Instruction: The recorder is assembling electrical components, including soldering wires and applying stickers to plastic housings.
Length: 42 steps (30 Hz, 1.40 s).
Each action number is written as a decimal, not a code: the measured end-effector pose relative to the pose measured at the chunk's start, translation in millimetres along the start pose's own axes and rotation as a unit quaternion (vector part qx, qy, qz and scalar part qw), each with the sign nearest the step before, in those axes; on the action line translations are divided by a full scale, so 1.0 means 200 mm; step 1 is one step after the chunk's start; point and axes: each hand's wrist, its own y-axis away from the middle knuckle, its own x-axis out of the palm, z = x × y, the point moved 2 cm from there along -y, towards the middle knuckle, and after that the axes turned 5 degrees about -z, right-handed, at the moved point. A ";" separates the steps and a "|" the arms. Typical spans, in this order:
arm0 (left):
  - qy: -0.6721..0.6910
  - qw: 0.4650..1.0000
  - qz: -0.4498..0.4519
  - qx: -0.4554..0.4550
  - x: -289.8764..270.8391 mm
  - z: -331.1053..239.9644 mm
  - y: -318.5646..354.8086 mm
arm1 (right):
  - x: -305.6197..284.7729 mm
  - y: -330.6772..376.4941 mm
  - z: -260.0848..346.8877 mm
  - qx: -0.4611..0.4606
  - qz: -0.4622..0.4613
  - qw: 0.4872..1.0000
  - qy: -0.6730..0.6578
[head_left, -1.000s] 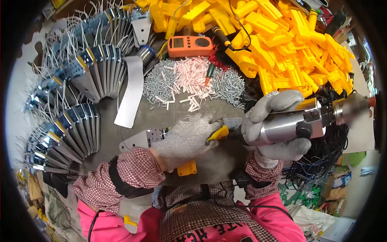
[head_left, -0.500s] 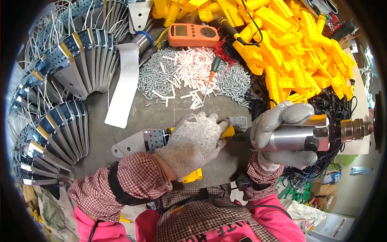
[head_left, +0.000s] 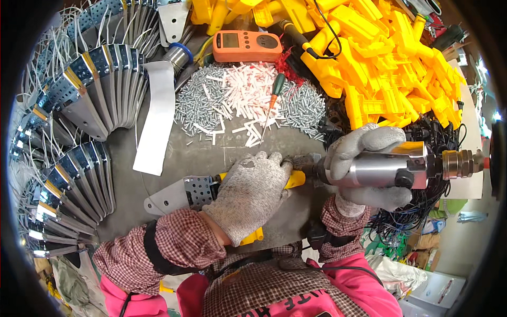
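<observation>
Yellow plastic part [head_left: 293, 179] lay on the grey surface [head_left: 211, 153] near the body, fixed over a perforated metal bracket [head_left: 182, 194] whose rounded bare end stuck out to the left. Only two bits of the part showed: a tip at the knuckles and a tab [head_left: 254, 235] below the wrist; the rest sat under the glove, so its full shape could not be made out. Left hand [head_left: 248, 195], in a speckled grey knit glove, pressed flat on part and bracket, fingers closed down over them. Right hand [head_left: 364, 171], same glove, was wrapped tight around a silver power driver [head_left: 388, 168] held level, nose pointing left at the yellow tip. The bit and its contact point were hidden between the two gloves; touching or not, cannot tell. Driver's rear fitting ran toward the right rim and blurred there. Behind the hands: heap of silver screws and white plastic pieces [head_left: 243, 98] with a green-handled screwdriver [head_left: 273, 100] on it, orange meter [head_left: 246, 46], pile of yellow mouldings [head_left: 380, 47]. Finished brackets [head_left: 79, 100] with white wires fanned along the left, partly cut off by the dark rim.
</observation>
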 end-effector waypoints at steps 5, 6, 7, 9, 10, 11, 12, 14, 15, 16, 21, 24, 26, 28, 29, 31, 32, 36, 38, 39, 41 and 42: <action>-0.014 1.000 0.014 -0.003 -0.02 -0.01 -0.02 | -0.03 -0.01 -0.03 -0.057 0.018 0.998 0.011; -0.013 1.000 0.015 -0.005 -0.02 0.00 -0.02 | -0.02 -0.02 -0.04 -0.056 0.018 0.998 0.009; -0.004 0.999 0.031 -0.009 -0.02 0.00 -0.02 | -0.02 -0.03 -0.04 -0.036 0.021 0.999 0.006; 0.006 0.999 0.048 -0.012 -0.01 0.00 -0.03 | -0.02 -0.04 -0.05 0.002 0.028 1.000 0.002; -0.003 1.000 0.021 -0.008 0.00 0.00 -0.02 | -0.01 -0.05 -0.05 0.021 0.031 0.999 0.001; -0.013 1.000 -0.007 -0.005 -0.01 -0.01 -0.03 | -0.01 -0.05 -0.05 0.039 0.035 0.999 -0.002; -0.013 1.000 -0.006 -0.006 -0.02 -0.01 -0.03 | -0.01 -0.05 -0.04 0.058 0.038 0.998 -0.005; -0.007 0.998 0.057 -0.015 -0.02 -0.02 -0.04 | -0.01 -0.05 -0.04 0.095 0.043 0.995 -0.009; -0.006 0.998 0.059 -0.015 -0.02 -0.02 -0.04 | -0.01 -0.06 -0.04 0.113 0.046 0.992 -0.010; -0.005 0.998 0.065 -0.018 -0.01 -0.02 -0.04 | 0.00 -0.06 -0.04 0.132 0.049 0.990 -0.012; 0.001 0.999 0.025 -0.045 0.00 -0.02 0.02 | 0.13 -0.12 -0.01 0.187 0.086 0.978 -0.039; 0.062 0.998 -0.013 -0.027 0.00 0.03 0.00 | 0.37 -0.13 -0.02 0.158 0.126 0.976 -0.078; 0.064 0.997 -0.015 -0.027 0.01 0.06 0.00 | 0.55 -0.12 -0.04 0.133 0.152 0.974 -0.097; 0.066 0.997 -0.019 -0.030 0.00 0.08 0.03 | 0.73 -0.10 -0.05 0.102 0.181 0.972 -0.112; 0.095 0.995 -0.040 0.000 0.02 0.04 -0.02 | 0.75 0.03 -0.01 0.133 0.007 0.991 0.000; 0.090 0.993 -0.072 -0.011 -0.04 0.05 0.03 | 0.96 -0.01 -0.08 0.304 0.068 0.912 0.268; 0.075 0.996 -0.054 0.001 -0.01 0.03 -0.02 | 0.99 0.00 -0.12 0.450 0.097 0.706 0.539; 0.075 0.995 -0.069 -0.006 0.04 0.07 0.01 | 1.00 0.00 -0.12 0.560 0.149 0.174 0.796; 0.073 0.993 -0.088 -0.030 -0.01 0.11 0.09 | 0.97 0.02 -0.02 0.544 0.202 0.363 0.729; 0.077 0.994 -0.077 -0.009 0.02 0.09 0.05 | 0.87 0.04 0.05 0.541 0.206 0.426 0.695; 0.076 0.995 -0.065 0.003 0.01 0.04 0.02 | 0.76 -0.02 0.11 0.511 0.221 0.570 0.604; 0.075 0.995 -0.064 0.006 0.00 0.03 0.02 | 0.77 0.00 0.13 0.487 0.230 0.639 0.549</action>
